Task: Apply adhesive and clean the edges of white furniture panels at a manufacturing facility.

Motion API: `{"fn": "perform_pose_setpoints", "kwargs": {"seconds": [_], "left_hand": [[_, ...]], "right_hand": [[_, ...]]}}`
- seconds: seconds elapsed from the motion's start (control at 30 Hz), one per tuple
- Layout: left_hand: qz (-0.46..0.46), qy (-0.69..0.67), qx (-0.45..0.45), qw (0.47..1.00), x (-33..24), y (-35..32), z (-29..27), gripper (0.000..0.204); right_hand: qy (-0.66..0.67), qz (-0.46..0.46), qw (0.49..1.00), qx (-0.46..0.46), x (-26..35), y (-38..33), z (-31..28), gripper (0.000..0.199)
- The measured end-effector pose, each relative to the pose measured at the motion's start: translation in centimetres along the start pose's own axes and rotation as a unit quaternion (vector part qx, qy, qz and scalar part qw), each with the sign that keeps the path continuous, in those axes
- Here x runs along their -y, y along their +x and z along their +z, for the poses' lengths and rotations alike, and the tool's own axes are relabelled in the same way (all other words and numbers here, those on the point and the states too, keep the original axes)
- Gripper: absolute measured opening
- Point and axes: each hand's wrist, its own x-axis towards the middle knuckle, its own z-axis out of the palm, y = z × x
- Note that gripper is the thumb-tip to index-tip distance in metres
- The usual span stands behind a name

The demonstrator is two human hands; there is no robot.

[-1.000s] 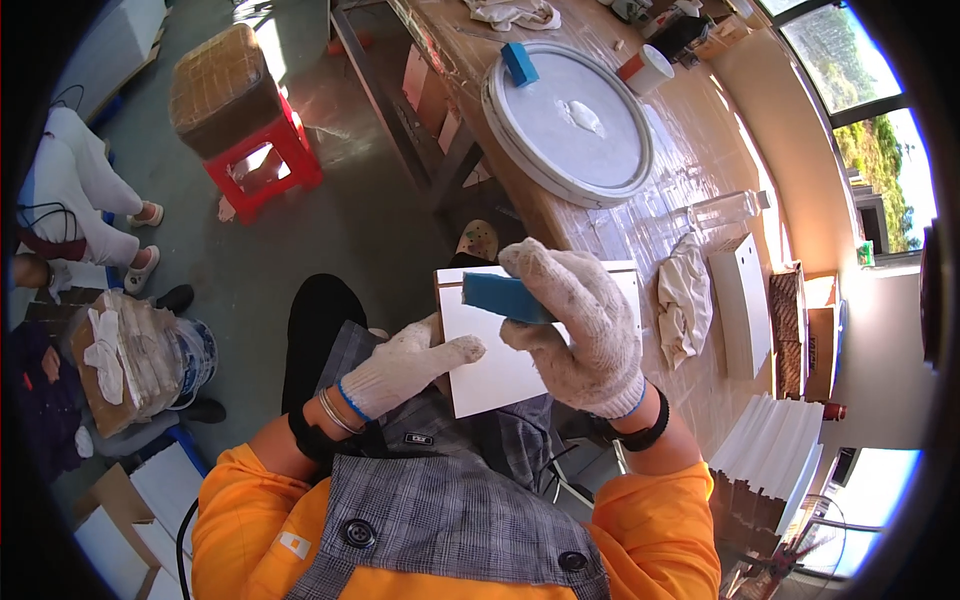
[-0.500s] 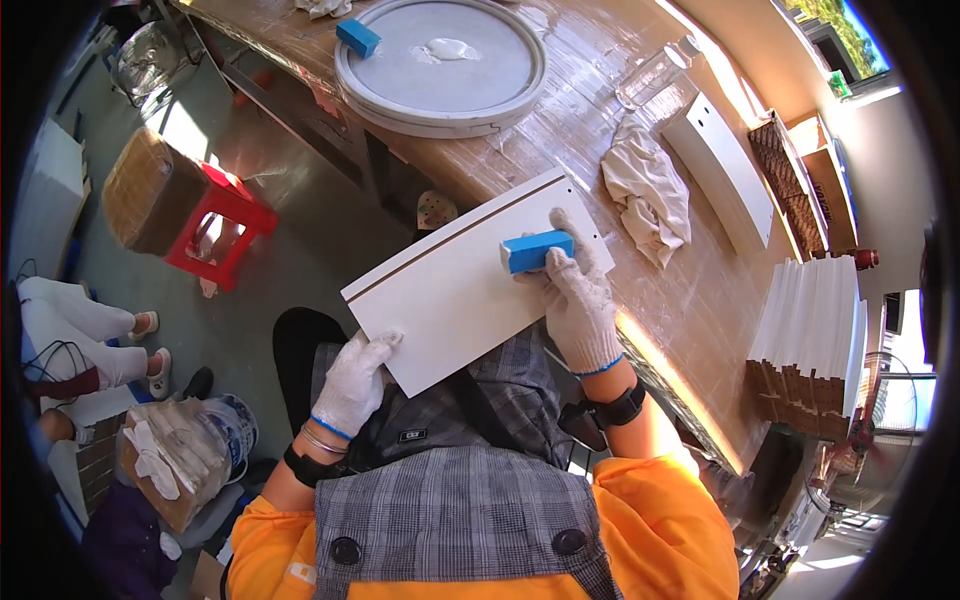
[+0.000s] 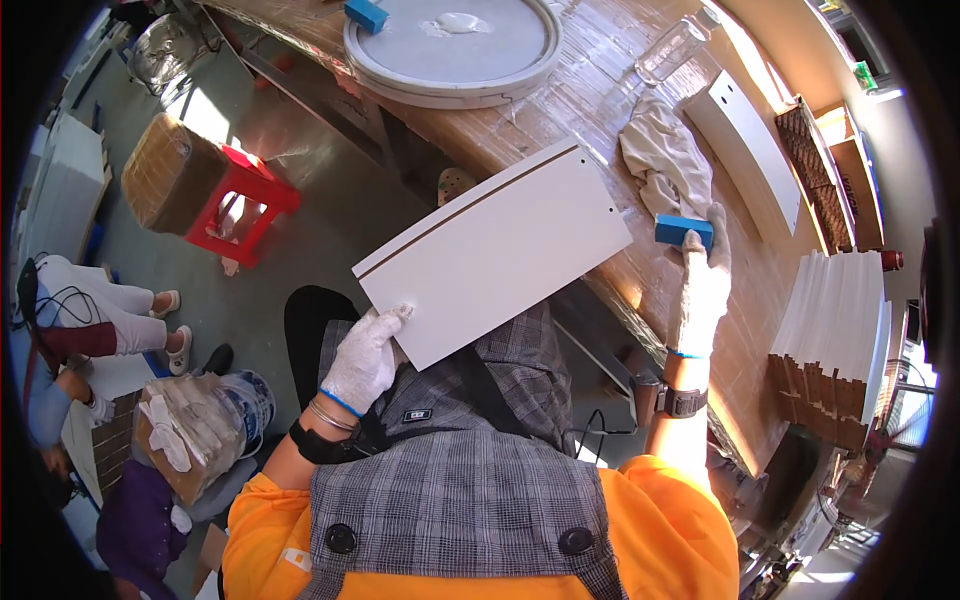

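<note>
My left hand (image 3: 366, 360), in a white knitted glove, grips the near left corner of a white panel (image 3: 500, 250), thumb on top. A dark groove runs along the panel's far long edge, and small holes show at its right end. The panel slants over my lap, its right end at the table's edge. My right hand (image 3: 700, 285), gloved too, holds a blue sponge block (image 3: 684, 231) over the table, off to the right of the panel. Just beyond the block lies a crumpled cream cloth (image 3: 665, 160).
On the table (image 3: 590, 110) stand a round grey lid (image 3: 455, 60) with white paste, a second blue block (image 3: 366, 15), a clear bottle (image 3: 678, 48), a white board (image 3: 745, 150) and stacked white panels (image 3: 825, 340). A red stool (image 3: 240, 205) is at left; a person (image 3: 95, 310) sits further left.
My right hand has lifted the blue sponge block off the panel and carried it right, towards the cloth. My left hand keeps its grip on the panel. The view has shifted slightly.
</note>
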Motion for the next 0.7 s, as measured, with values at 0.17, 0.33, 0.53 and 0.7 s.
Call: {"fn": "perform_pose_setpoints", "kwargs": {"seconds": [0.17,0.33,0.53,0.7], "left_hand": [[-0.014,-0.019,-0.007,1.0,0.9,0.6,-0.4,0.033],[-0.01,-0.01,-0.031,0.999,1.2,0.6,-0.3,0.033],[-0.001,-0.023,-0.026,0.999,1.4,0.6,-0.4,0.034],[-0.008,-0.037,-0.043,0.998,1.4,0.7,-0.3,0.035]], "right_hand": [[-0.214,-0.075,0.974,0.025,0.6,-0.4,0.4,0.057],[-0.222,-0.072,0.97,0.067,0.8,-1.0,0.6,0.057],[-0.251,-0.112,0.96,0.049,0.2,-1.2,0.5,0.056],[-0.294,-0.196,0.935,0.039,-0.8,-1.4,0.1,0.058]]}}
